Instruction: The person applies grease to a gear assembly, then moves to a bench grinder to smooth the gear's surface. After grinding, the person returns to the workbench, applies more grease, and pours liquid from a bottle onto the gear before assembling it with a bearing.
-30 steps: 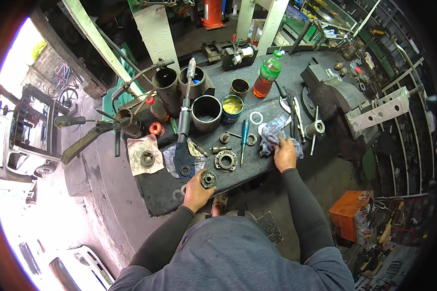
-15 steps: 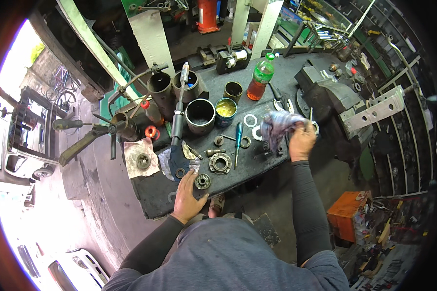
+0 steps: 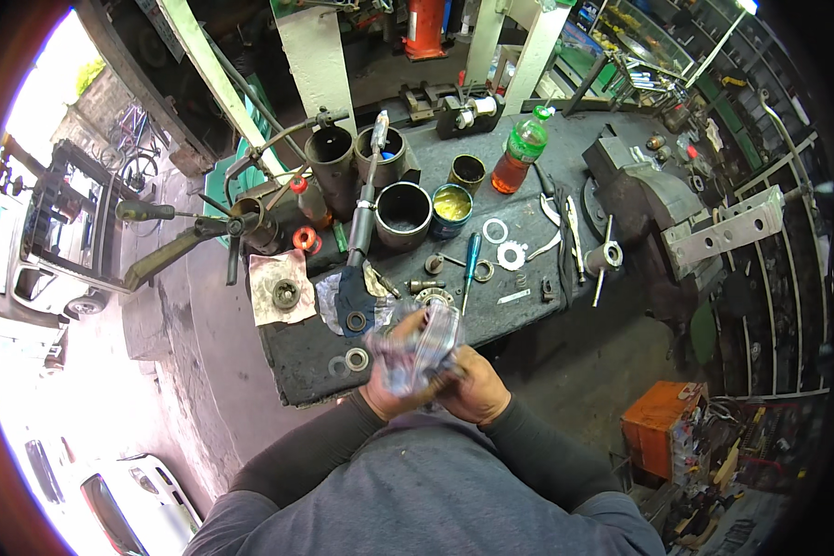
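Close in front of my body, at the bench's near edge, both hands are closed round a crumpled checked rag, blurred by motion. My left hand grips it from the left, and my right hand from the right. Whether a part lies inside the rag is hidden. Just beyond, a flanged metal ring is partly covered by it. A bearing ring lies left of my left hand, with a smaller ring on dark cloth behind it. A blue-handled screwdriver rests to the right of the flanged ring.
Across the dark bench stand a tin of yellow grease, metal cylinders and a bottle of red liquid. Locking pliers lie at right, near a large vise. A gear sits on stained paper at left.
My right hand has brought the rag from the bench's right side to my left hand. Both now hold it. The toothed bearing beside my left hand is out of sight. The view has shifted slightly.
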`<state>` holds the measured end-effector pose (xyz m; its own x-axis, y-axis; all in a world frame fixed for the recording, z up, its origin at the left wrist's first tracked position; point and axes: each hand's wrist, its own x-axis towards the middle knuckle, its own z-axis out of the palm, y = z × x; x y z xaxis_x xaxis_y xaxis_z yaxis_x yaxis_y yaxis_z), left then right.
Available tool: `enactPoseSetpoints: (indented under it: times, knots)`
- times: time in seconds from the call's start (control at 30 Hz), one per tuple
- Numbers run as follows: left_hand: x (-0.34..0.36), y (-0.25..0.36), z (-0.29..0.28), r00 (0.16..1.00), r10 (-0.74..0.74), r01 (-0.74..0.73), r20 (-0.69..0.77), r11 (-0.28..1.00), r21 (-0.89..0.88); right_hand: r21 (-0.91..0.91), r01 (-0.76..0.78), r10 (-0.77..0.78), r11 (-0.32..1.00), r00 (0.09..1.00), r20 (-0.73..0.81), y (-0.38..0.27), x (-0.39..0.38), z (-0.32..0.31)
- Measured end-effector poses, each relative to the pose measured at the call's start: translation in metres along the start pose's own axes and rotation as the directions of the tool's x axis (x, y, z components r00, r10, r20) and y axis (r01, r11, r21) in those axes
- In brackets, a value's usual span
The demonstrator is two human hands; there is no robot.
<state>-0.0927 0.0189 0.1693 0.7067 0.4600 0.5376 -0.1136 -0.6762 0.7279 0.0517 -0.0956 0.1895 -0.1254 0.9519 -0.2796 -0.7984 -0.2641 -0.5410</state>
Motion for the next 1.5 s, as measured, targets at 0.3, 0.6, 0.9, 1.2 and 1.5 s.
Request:
enactPoseSetpoints:
  times: [0.3,0.6,0.9,1.2,1.5]
  knots:
    - [0.009,-0.032,-0.033,0.527,-0.845,0.460,0.085,0.201,-0.865,-0.918,0.388,-0.357,-0.079,0.849,0.389,-0.009,0.023,0.027]
    - [0.000,0.036,-0.035,0.821,-0.446,0.516,0.357,0.847,-0.128,-0.915,0.316,-0.803,0.250,0.596,-0.013,-0.005,0.047,-0.017]
    - [-0.049,-0.032,-0.043,0.924,-0.336,0.363,-0.184,0.921,0.142,0.006,-0.189,0.188,0.982,0.979,0.084,0.015,0.044,-0.006]
    - [-0.101,-0.085,-0.150,0.590,-0.604,0.806,-0.536,0.479,0.348,-0.445,0.037,-0.205,0.895,0.919,-0.335,-0.018,0.061,-0.032]
    - [-0.139,-0.062,-0.092,0.649,-0.760,0.640,0.018,0.560,0.527,-0.764,0.014,-0.464,0.645,0.802,-0.377,-0.103,0.010,-0.114]
